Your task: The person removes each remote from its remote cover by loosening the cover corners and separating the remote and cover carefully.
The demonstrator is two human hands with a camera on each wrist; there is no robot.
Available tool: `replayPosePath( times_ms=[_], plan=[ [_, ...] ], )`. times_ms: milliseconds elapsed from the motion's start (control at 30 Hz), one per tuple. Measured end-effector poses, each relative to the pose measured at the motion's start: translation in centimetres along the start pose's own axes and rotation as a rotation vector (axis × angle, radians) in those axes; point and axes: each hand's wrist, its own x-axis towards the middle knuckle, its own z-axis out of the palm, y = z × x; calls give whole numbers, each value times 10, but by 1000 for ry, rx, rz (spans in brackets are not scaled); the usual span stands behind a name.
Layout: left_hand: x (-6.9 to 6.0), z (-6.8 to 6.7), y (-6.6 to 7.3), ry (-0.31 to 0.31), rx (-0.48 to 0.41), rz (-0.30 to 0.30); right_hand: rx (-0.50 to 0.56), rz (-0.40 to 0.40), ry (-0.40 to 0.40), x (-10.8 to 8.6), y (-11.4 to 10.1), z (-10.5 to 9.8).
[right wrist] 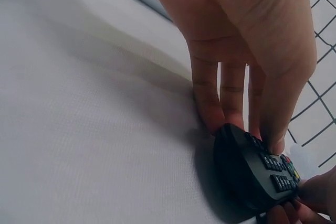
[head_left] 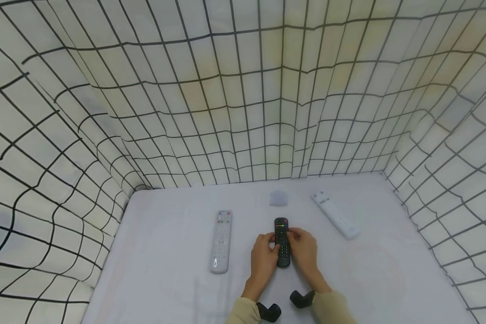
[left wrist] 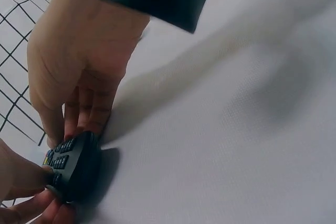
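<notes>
A black remote (head_left: 282, 245) with coloured buttons near its far end is held between both hands over the white table. The left hand (head_left: 264, 255) grips its left side, thumb on the button face. On its right side the right hand (head_left: 303, 251) pinches the edge with thumb and fingers. The left wrist view shows the remote (left wrist: 76, 166) tilted, its near end casting a shadow, below the left hand (left wrist: 81, 61). In the right wrist view the right hand (right wrist: 252, 51) reaches down to the remote (right wrist: 252, 171); its fingers go behind the body.
A grey-white remote (head_left: 221, 241) lies left of the hands, and a white remote (head_left: 335, 214) lies diagonally to the right. Beyond the black remote sits a small pale object (head_left: 278, 198). White cloth walls with a black grid (head_left: 243, 112) enclose the table (head_left: 157, 252) at the back and sides.
</notes>
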Motion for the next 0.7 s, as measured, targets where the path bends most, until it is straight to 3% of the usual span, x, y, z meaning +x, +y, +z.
replayPosePath(
  times_ms=[167, 367, 533, 633, 700],
  plan=[
    [-6, -6, 0, -4, 26, 25, 6, 7, -20, 3, 4, 0],
    [-27, -34, -5, 42, 104, 25, -33, -32, 21, -8, 3, -1],
    [-42, -67, -17, 213, 126, 27, 30, -220, 44, -21, -8, 1],
    [-47, -82, -29, 327, 125, 22, 124, -372, -14, -29, -16, 5],
    [-48, -89, -37, 375, 131, -14, 157, -462, -65, -35, -21, 10]
  ],
)
